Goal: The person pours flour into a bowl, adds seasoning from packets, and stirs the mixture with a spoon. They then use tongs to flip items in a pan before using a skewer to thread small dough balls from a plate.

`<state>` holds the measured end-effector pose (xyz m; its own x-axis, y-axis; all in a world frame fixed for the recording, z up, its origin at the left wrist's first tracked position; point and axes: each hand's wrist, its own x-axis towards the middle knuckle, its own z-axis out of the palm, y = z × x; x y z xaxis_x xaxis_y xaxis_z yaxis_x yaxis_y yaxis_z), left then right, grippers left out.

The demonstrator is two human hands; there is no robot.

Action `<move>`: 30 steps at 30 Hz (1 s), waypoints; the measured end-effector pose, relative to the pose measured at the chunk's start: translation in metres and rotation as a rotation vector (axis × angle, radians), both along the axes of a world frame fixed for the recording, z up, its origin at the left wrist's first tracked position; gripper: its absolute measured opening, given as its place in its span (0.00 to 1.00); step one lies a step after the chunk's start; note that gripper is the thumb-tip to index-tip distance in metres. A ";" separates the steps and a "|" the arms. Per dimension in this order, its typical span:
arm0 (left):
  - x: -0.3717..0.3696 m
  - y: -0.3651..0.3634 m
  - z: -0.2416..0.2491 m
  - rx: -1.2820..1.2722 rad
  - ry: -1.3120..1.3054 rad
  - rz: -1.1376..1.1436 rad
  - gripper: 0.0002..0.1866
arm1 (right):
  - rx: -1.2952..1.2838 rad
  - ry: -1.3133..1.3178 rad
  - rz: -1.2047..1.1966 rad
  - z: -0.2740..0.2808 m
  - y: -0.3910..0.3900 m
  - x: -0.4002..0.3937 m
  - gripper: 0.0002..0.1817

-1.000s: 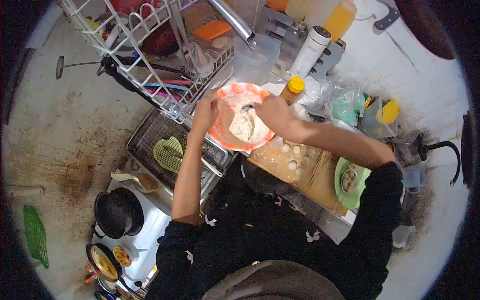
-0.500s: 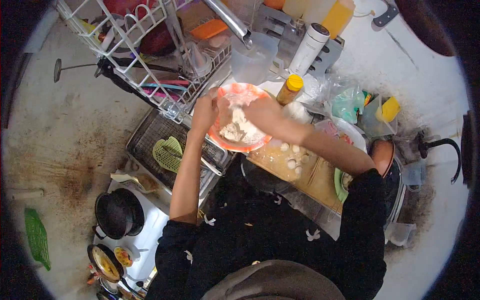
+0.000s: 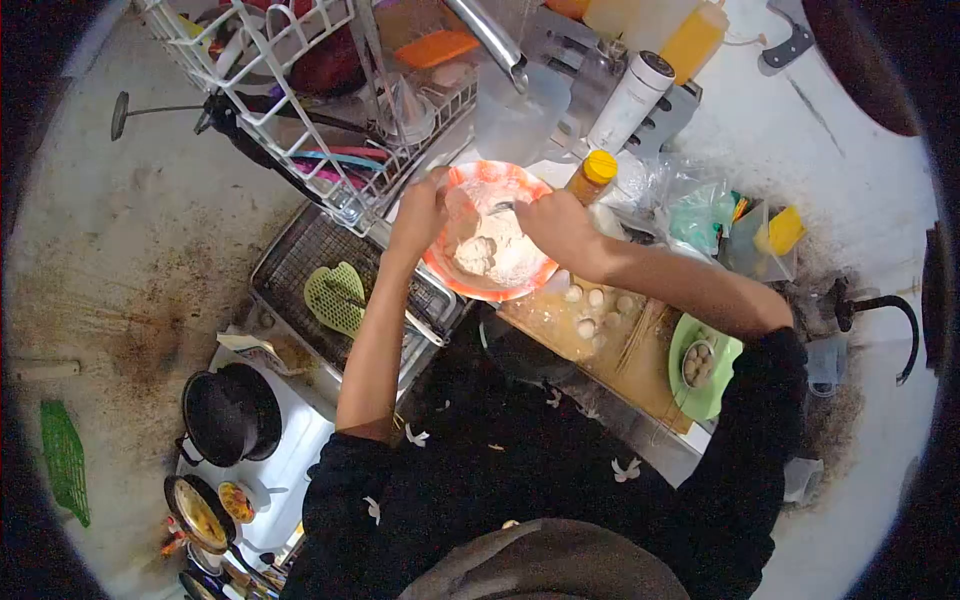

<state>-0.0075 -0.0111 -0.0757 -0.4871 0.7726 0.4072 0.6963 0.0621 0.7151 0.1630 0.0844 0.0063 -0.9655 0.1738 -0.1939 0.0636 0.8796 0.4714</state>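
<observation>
An orange-and-white bowl holds pale flour with a lumpy clump of dough in it. My left hand is closed on the bowl's left rim. Over the right side of the bowl, my right hand is closed around a metal spoon; its handle is hidden in the fist. Small round dough balls lie on the wooden board below the bowl. A yellow-capped jar stands just behind my right hand.
A white dish rack rises at the upper left, beside a wire-mesh tray. Behind the bowl are a clear jug and a white flask. A green plate sits at right; a black pot stands lower left.
My right hand has moved toward the bowl's right side, its elbow swinging outward. The spoon now shows, the dough clump looks smaller, and the green plate is uncovered.
</observation>
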 end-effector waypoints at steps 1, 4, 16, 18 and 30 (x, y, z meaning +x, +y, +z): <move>0.000 0.000 -0.001 0.036 0.064 -0.012 0.18 | -0.006 -0.005 -0.003 0.008 -0.007 0.003 0.08; 0.005 -0.003 0.008 -0.094 -0.087 -0.006 0.19 | -0.042 -0.239 0.047 0.033 -0.012 0.010 0.09; 0.004 -0.003 0.015 -0.048 -0.004 -0.024 0.20 | -0.237 0.332 0.077 0.054 0.011 0.036 0.10; 0.006 -0.002 0.014 -0.057 -0.017 -0.004 0.20 | -0.094 0.218 0.036 0.041 0.004 0.034 0.09; 0.005 -0.002 0.014 -0.022 -0.046 0.028 0.20 | -0.632 -0.142 -0.014 0.030 0.018 0.047 0.11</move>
